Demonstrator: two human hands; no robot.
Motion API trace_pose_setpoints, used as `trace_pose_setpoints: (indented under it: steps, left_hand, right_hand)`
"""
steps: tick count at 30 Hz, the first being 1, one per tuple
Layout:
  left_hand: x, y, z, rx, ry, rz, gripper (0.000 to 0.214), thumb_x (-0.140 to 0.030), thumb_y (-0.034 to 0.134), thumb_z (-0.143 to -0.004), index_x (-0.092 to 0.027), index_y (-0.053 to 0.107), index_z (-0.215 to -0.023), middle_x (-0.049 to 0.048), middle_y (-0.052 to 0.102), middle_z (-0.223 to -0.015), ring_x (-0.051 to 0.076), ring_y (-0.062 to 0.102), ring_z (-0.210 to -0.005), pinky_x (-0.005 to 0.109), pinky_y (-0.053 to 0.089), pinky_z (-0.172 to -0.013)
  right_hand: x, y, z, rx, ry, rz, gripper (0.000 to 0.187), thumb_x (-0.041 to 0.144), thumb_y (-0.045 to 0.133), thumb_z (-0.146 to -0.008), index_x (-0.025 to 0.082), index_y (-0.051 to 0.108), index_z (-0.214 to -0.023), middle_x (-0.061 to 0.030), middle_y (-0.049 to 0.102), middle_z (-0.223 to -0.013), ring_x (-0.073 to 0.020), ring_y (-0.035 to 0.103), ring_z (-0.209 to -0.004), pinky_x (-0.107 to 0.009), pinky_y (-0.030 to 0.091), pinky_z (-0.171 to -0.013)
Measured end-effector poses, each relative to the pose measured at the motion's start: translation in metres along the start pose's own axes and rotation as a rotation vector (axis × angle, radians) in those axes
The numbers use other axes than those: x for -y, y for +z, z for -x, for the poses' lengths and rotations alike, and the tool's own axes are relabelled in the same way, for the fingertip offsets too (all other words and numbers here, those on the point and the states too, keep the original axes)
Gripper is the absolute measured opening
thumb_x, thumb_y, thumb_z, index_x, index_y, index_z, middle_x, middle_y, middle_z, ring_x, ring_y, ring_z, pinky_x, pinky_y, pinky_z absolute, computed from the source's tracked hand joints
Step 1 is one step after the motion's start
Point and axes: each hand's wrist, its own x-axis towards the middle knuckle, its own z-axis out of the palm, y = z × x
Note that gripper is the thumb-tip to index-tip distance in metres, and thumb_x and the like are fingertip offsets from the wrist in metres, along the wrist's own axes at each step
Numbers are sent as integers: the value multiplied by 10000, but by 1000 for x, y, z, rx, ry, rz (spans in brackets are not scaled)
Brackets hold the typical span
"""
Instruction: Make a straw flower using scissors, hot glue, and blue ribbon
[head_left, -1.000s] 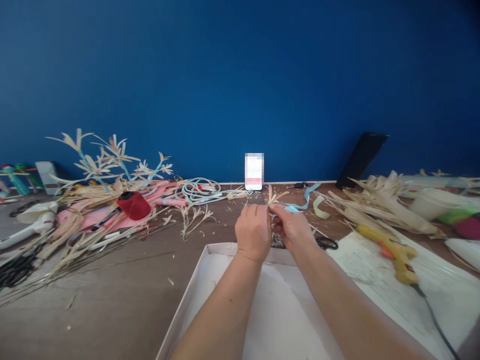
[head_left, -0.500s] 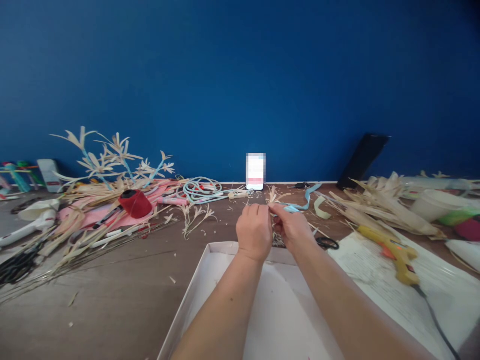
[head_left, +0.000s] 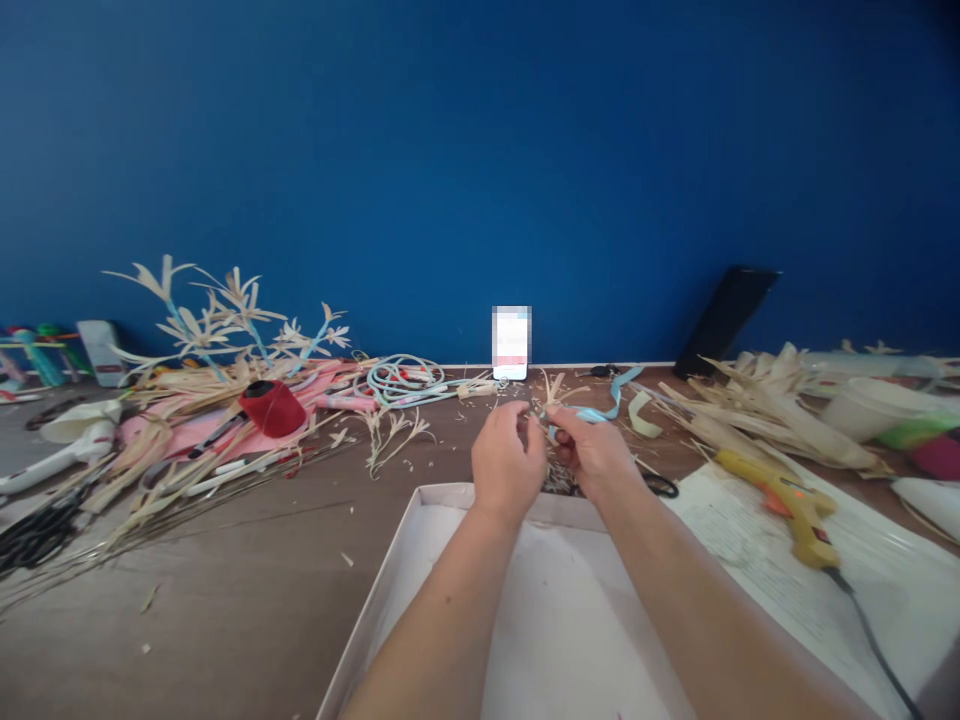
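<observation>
My right hand (head_left: 596,455) pinches a pale dried-husk flower (head_left: 555,388) just below its spread petals. A light blue ribbon (head_left: 616,395) trails from beside those fingers back over the table. Close on the left, my left hand (head_left: 508,460) is curled but loosened, its thumb apart from the fingers. Nothing shows in its grip, though the inner fingertips are partly hidden. Both forearms reach across a white box tray (head_left: 405,530). Dark scissors handles (head_left: 660,485) show partly behind my right wrist.
A yellow glue gun (head_left: 802,510) lies on white paper (head_left: 720,530) at right, with husks (head_left: 795,420) behind. At left are finished flowers (head_left: 240,300), a red thread spool (head_left: 274,408) and a coiled pale cable (head_left: 405,380). A phone (head_left: 511,345) stands against the blue wall.
My left hand has loosened, its thumb and fingers parting beside the flower. The flower's petals show more clearly above my right hand, which keeps its pinch.
</observation>
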Motion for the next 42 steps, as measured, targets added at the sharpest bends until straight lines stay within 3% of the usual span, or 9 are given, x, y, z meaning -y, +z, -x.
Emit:
trace_pose_setpoints:
  steps: [4, 9, 14, 21, 33, 42]
  left_hand:
    - [10, 2, -8, 70, -252, 345, 284, -351, 420, -850, -182, 604, -986, 70, 669, -882, 162, 620, -784, 286, 485, -702]
    - [11, 3, -13, 304, -465, 652, 309, -439, 539, -759, -151, 646, -794, 62, 674, -739, 158, 631, -679, 258, 506, -576]
    - [6, 1, -12, 326, -494, 686, 259, -398, 579, -734, -149, 645, -757, 55, 668, -723, 132, 614, -635, 222, 496, -528]
    - [2, -2, -15, 312, -461, 697, 214, -300, 583, -735, -168, 657, -885, 44, 662, -792, 125, 602, -632, 220, 503, -494]
    - [-19, -9, -15, 297, -554, 803, 136, -243, 610, -717, -123, 640, -775, 39, 625, -680, 101, 583, -571, 224, 527, -490]
    - [-18, -4, -13, 168, -588, 770, 93, -200, 599, -700, -128, 640, -742, 12, 610, -628, 110, 587, -577, 232, 529, -516]
  right_hand:
    - [3, -2, 1, 40, -21, -15, 218, 260, 755, -540, 150, 598, -643, 50, 451, -483, -65, 375, -443, -180, 262, -338]
    - [1, -6, -1, 80, -50, 25, 214, 281, 748, -562, 144, 610, -652, 42, 467, -489, -64, 373, -434, -189, 271, -347]
    - [-2, -9, -4, 114, -83, 79, 233, 324, 739, -585, 140, 635, -681, 45, 460, -473, -63, 357, -432, -193, 266, -360]
    - [0, -9, -3, 129, -78, 91, 282, 348, 746, -578, 135, 659, -740, 50, 455, -467, -62, 361, -436, -192, 270, -374]
    - [8, -14, -1, 159, -120, 125, 372, 387, 732, -599, 146, 660, -874, 39, 493, -522, -74, 403, -480, -200, 317, -436]
    - [7, -10, 2, 237, -76, 127, 347, 388, 699, -629, 134, 650, -860, 41, 439, -511, -77, 355, -484, -193, 245, -410]
